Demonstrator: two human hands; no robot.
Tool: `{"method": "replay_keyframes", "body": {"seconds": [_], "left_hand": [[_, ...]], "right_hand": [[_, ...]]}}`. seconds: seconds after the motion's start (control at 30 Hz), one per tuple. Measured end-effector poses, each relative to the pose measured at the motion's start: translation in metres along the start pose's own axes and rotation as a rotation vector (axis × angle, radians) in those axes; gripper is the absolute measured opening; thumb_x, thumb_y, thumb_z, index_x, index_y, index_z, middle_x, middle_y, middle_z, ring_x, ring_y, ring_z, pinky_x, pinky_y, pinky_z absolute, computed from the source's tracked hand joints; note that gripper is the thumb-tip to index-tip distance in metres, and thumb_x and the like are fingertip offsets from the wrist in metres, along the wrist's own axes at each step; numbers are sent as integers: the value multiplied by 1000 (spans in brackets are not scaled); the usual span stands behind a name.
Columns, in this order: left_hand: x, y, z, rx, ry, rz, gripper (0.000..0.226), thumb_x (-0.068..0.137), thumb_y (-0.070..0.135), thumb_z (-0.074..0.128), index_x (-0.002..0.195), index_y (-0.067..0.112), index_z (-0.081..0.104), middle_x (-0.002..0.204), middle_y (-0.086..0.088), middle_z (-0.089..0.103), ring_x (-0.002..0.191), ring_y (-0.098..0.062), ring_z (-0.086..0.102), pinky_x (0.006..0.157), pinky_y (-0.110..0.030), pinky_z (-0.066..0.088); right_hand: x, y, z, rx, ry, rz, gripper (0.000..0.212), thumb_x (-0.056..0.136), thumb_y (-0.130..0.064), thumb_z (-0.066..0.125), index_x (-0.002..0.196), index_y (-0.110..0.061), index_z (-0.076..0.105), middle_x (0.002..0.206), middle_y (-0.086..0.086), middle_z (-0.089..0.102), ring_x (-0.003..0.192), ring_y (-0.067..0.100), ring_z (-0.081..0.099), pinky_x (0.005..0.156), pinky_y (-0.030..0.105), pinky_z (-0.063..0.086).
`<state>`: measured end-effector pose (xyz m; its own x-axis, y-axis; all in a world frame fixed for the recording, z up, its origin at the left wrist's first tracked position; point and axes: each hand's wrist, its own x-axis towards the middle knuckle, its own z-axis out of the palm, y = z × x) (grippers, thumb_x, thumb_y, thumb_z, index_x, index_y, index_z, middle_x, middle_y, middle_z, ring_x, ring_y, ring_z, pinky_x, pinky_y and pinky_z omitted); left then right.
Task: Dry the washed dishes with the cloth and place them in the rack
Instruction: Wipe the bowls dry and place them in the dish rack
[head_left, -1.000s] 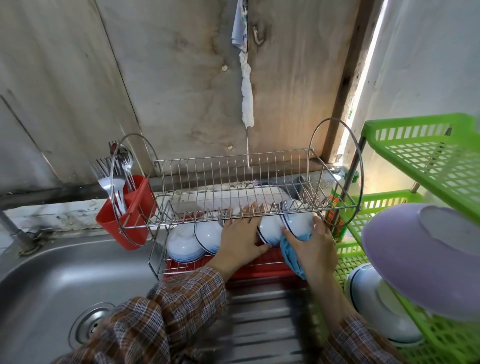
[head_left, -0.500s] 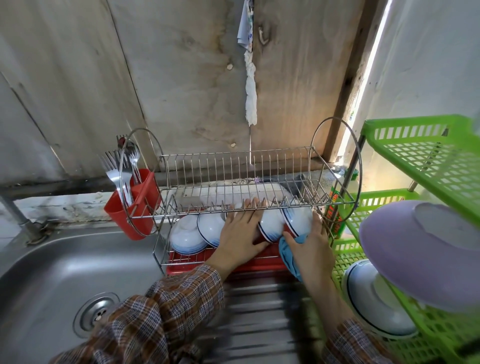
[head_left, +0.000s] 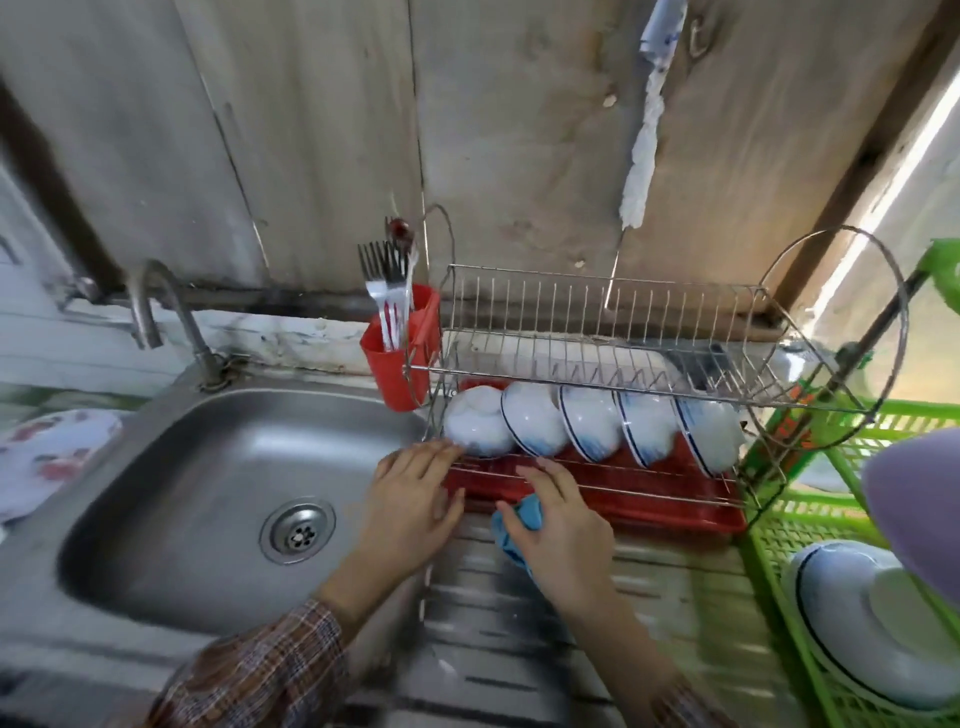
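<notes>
A second ago both my hands were deep in the lower tier of the rack, the left spread over a bowl and the right working the cloth against the last two. Now both have backed out to the rack's front edge. My left grip lies with its fingers straight and loose, the tips just touching the front wire at six o'clock of the leftmost bowl, and it holds nothing. My right grip, just beside it at three o'clock, keeps the blue cloth bunched under palm and thumb, where the red tray meets the steel tabletop. The bowls, five as far as I can count, stand on edge in a leaning row at twelve to one o'clock from my hands, each touching the next. My view has also swung left, so the sink and the tap now show at nine to ten o'clock. I take this to mean one dish is finished: the row stands without my support and the bowl I was steadying is set. The next step is probably to fetch another wet dish. A plate lies in the green shelf at four o'clock, but I cannot tell whether it is waiting for the cloth.
</notes>
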<state>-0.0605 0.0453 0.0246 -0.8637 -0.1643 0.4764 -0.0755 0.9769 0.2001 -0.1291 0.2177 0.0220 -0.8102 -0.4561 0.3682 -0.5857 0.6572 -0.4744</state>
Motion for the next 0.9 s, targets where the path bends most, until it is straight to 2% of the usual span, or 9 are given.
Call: {"method": "replay_keyframes", "body": {"seconds": [0.13,0.3,0.37,0.4,0.53,0.63,0.73,0.8,0.9], "left_hand": [[-40,-65,-36,151,-58,-134,50,80,41,45,114,11,68,115,-10,68,105,-27,65,94,-36,38],[-82,-144,-91,274,-112,-202,50,78,42,43,108,13,70,115,-10,69,103,-27,67,92,-36,49],[-99,-177,-109,303,-137,-250,48,79,42,42,106,14,70,112,-9,70,100,-27,68,91,-41,51],[-108,-194,-117,306,-142,-270,47,80,41,43,106,14,71,111,-9,70,99,-27,68,89,-43,52],[-143,-262,-145,349,-131,-326,44,77,32,42,103,11,72,108,-10,71,93,-29,69,84,-41,53],[-170,-310,-160,381,-130,-376,44,79,23,37,102,13,72,105,-8,72,91,-28,70,82,-38,54],[-198,-352,-170,399,-188,-408,49,76,21,32,102,14,72,104,-7,72,91,-28,70,78,-38,55],[-213,-376,-177,382,-226,-444,50,76,26,34,107,15,71,109,-7,71,96,-28,68,81,-39,53],[-232,-406,-187,271,-351,-593,66,77,50,41,132,17,56,138,-10,54,127,-31,51,103,-44,38]], "right_hand": [[-2,-62,34,90,-110,-117,37,76,-40,76,108,-24,69,119,-5,65,80,10,68,55,25,55],[3,-154,84,120,-223,-251,37,78,-46,62,108,-26,70,119,-7,66,92,11,68,60,26,55],[6,-191,106,131,-285,-294,36,83,-44,64,114,-26,68,123,-6,63,99,13,66,70,30,55],[7,-210,116,149,-301,-313,35,83,-42,65,114,-25,69,122,-5,64,100,14,65,73,31,55],[12,-280,155,166,-361,-385,37,81,-46,54,105,-24,72,107,-4,68,84,18,69,63,31,56],[19,-326,182,152,-452,-444,35,90,-42,60,121,-26,65,122,-5,62,101,20,64,81,34,52],[27,-368,206,140,-526,-537,39,92,-40,58,129,-28,58,133,-8,55,110,16,58,88,32,49],[33,-393,223,128,-599,-579,43,92,-39,58,134,-29,53,138,-9,50,116,15,54,92,32,48],[41,-426,248,77,-682,-640,56,89,-40,61,142,-32,44,147,-10,40,127,15,48,98,35,46]]}}
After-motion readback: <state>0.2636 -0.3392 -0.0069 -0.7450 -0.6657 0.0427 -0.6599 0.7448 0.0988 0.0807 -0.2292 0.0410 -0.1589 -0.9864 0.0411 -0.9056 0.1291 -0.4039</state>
